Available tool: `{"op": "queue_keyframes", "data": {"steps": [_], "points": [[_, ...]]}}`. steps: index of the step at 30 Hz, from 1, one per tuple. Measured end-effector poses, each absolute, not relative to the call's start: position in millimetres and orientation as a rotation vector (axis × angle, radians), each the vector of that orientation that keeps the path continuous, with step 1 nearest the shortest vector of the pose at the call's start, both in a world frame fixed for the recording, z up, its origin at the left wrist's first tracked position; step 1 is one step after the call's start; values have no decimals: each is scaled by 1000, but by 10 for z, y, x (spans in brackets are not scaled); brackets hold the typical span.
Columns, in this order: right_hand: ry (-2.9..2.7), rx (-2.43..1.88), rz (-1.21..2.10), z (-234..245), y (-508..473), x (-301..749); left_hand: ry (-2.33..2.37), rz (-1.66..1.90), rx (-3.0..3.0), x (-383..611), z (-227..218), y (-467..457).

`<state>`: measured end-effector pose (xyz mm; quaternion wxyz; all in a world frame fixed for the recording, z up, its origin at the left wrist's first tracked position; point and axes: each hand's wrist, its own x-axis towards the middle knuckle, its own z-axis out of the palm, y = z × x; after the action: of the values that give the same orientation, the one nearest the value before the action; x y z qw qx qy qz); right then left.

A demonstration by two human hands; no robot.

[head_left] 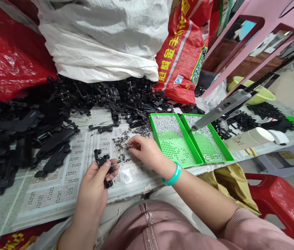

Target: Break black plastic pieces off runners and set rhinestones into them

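My left hand [96, 184] is closed around a black plastic bracket with round knobbed ends [101, 159], held just above the table near its front edge. Over a scatter of tiny dark parts [122, 146], my right hand [145, 151] has its thumb and fingertips drawn together. Whatever is between those fingertips is too small to make out. To the right of that hand stand two green perforated trays [201, 161], side by side, with small silvery screws [166, 123] gathered at their far ends.
Black plastic parts [126, 93] are heaped along the back and left. A white sack [105, 41] and a red bag [178, 52] stand behind. An electric screwdriver [220, 106] hangs over the right tray. A cup [251, 138] lies farther right; a red stool [279, 201] is below.
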<state>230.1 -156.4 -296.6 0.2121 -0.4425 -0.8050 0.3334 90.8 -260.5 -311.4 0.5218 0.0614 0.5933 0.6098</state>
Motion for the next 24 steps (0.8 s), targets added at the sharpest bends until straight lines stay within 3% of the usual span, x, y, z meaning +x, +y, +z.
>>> {"op": "queue_keyframes", "data": {"steps": [8, 14, 17, 21, 24], "points": [[-2119, -1024, 1115, -2932, -1726, 2296, 1349, 1462, 215, 1040, -3061, -2505], [-2497, -713, 443, -2970, -1780, 2326, 1284, 1467, 220, 1090, -3067, -2503], [-2535, -606, 362, -2984, -1773, 2347, 1291, 1500, 195, 1101, -3065, -2479], [-2323, -977, 580, -2962, -1772, 2358, 1365, 1550, 149, 1095, -3068, -2441], [-2078, -1176, 1028, -2951, -1794, 2339, 1378, 1570, 146, 1094, -3085, -2430]]}}
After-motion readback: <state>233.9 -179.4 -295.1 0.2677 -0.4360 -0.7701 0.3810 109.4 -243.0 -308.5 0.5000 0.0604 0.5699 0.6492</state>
